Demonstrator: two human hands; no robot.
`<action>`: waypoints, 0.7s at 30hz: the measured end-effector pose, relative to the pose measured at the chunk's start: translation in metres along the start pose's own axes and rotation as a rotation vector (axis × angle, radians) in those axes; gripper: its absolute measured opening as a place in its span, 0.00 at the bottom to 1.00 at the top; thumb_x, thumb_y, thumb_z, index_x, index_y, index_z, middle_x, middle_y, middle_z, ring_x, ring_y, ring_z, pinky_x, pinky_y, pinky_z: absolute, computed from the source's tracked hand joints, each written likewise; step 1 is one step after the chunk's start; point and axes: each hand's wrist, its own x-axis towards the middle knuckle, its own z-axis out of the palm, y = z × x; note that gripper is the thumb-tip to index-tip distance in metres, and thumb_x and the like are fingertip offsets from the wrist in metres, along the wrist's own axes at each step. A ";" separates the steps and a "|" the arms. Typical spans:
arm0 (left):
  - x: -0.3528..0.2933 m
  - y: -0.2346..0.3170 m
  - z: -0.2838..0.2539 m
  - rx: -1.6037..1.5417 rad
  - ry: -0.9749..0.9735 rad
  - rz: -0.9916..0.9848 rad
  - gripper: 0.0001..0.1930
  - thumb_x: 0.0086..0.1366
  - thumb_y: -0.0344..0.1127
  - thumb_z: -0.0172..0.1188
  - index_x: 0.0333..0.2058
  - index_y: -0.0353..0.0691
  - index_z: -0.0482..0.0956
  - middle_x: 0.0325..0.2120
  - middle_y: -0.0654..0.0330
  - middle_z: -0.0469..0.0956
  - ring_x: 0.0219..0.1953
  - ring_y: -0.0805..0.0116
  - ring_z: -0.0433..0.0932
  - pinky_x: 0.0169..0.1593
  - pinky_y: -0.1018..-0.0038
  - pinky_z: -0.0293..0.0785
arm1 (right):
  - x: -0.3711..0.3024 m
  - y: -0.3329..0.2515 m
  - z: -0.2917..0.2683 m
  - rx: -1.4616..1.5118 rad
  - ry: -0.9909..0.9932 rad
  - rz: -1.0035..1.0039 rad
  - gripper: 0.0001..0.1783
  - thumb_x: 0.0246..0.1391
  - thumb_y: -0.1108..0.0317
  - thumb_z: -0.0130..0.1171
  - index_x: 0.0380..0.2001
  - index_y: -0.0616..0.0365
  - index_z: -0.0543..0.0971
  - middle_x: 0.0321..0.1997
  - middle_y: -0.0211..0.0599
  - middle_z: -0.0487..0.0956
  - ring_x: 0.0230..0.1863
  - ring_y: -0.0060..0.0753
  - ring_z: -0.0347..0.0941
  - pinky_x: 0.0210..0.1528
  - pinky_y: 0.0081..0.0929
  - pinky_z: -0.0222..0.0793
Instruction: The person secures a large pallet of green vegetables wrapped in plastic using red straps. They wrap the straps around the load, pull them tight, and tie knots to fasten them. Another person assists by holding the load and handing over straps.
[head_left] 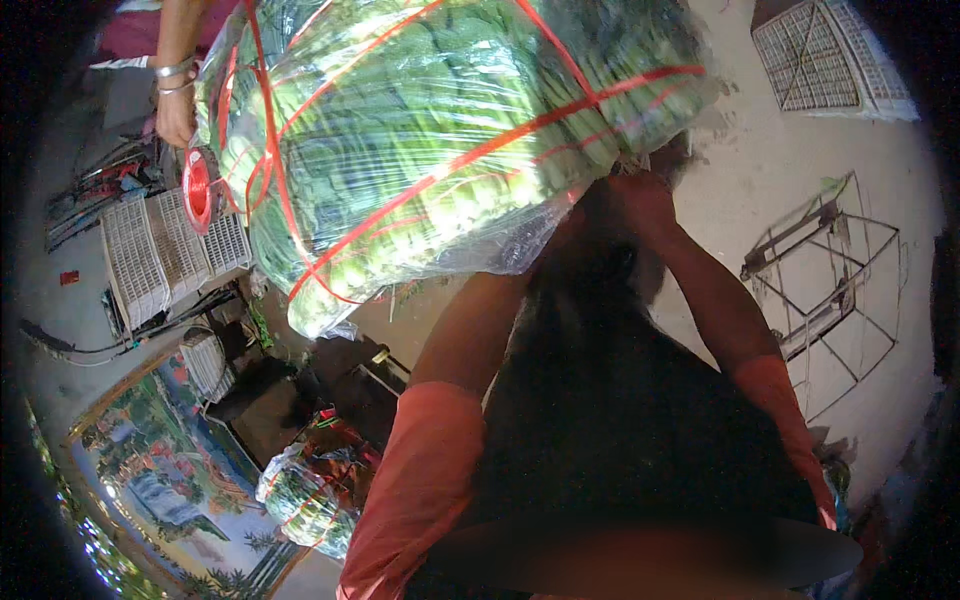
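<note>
A large bundle of long green leafy vegetables (430,140), wrapped in clear plastic and bound with red string (440,178), fills the upper middle. My right hand (643,200) is at its lower right corner, fingers closed against the wrapped edge and partly in shadow. From below, my left forearm (465,325) reaches to the bundle's lower edge; the plastic and shadow hide that hand's fingers. At the upper left, another person's hand (177,118) with bracelets is beside the bundle, just above a spool of red string (198,190).
White slatted crates (165,250) stand at the left, another crate (810,60) at the upper right. A metal frame (830,285) is on the floor at the right. A second wrapped bundle (312,500) lies at the lower left, near a large landscape picture (165,470).
</note>
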 end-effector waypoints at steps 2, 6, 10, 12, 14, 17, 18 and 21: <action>0.000 0.006 -0.003 0.018 -0.006 -0.035 0.21 0.69 0.40 0.50 0.58 0.40 0.66 0.49 0.46 0.74 0.46 0.49 0.75 0.49 0.60 0.74 | -0.001 -0.002 0.024 -0.035 -0.207 -0.011 0.16 0.50 0.65 0.55 0.45 0.53 0.76 0.32 0.39 0.80 0.38 0.47 0.78 0.37 0.42 0.75; -0.013 0.036 -0.014 0.053 -0.056 -0.083 0.18 0.70 0.42 0.49 0.54 0.41 0.71 0.44 0.48 0.77 0.41 0.49 0.77 0.48 0.60 0.75 | 0.036 -0.023 0.085 0.077 -0.370 0.214 0.23 0.51 0.62 0.55 0.51 0.53 0.75 0.43 0.46 0.80 0.48 0.50 0.76 0.52 0.46 0.70; -0.053 0.103 -0.048 -0.005 -0.188 -0.090 0.17 0.71 0.43 0.48 0.51 0.42 0.75 0.40 0.50 0.80 0.37 0.49 0.79 0.46 0.60 0.77 | 0.011 0.007 0.113 -0.019 -0.166 0.070 0.29 0.53 0.66 0.53 0.60 0.58 0.67 0.58 0.57 0.71 0.54 0.55 0.72 0.50 0.50 0.71; -0.105 0.135 -0.107 0.185 0.253 0.170 0.14 0.60 0.35 0.60 0.45 0.45 0.78 0.33 0.55 0.80 0.32 0.52 0.79 0.33 0.61 0.78 | 0.010 -0.014 0.088 -0.047 -0.284 0.058 0.31 0.55 0.68 0.52 0.63 0.61 0.63 0.63 0.60 0.66 0.55 0.58 0.70 0.47 0.52 0.74; -0.143 0.175 -0.187 0.522 0.506 0.109 0.16 0.57 0.31 0.62 0.45 0.40 0.77 0.34 0.56 0.79 0.33 0.55 0.78 0.40 0.60 0.76 | -0.003 -0.048 0.041 0.085 -0.351 0.123 0.31 0.57 0.66 0.50 0.63 0.63 0.62 0.64 0.60 0.65 0.57 0.61 0.69 0.50 0.53 0.72; -0.141 0.170 -0.268 0.600 0.760 -0.225 0.20 0.55 0.25 0.63 0.49 0.35 0.73 0.42 0.50 0.74 0.45 0.51 0.71 0.50 0.59 0.67 | -0.054 -0.047 0.024 0.159 -0.240 0.286 0.25 0.60 0.62 0.48 0.58 0.63 0.67 0.59 0.57 0.68 0.51 0.60 0.71 0.48 0.52 0.72; -0.140 0.165 -0.288 0.693 0.820 -0.273 0.24 0.54 0.24 0.63 0.51 0.35 0.72 0.43 0.50 0.73 0.45 0.52 0.70 0.49 0.58 0.65 | -0.061 -0.062 0.017 0.209 -0.208 0.333 0.22 0.61 0.59 0.47 0.54 0.62 0.69 0.54 0.55 0.70 0.47 0.58 0.73 0.45 0.50 0.72; -0.153 0.148 -0.304 0.577 0.752 -0.275 0.25 0.53 0.23 0.63 0.52 0.36 0.72 0.39 0.52 0.73 0.40 0.52 0.71 0.49 0.59 0.66 | -0.069 -0.101 -0.012 0.414 -0.312 0.479 0.20 0.64 0.53 0.46 0.41 0.58 0.77 0.38 0.49 0.79 0.34 0.53 0.77 0.38 0.45 0.73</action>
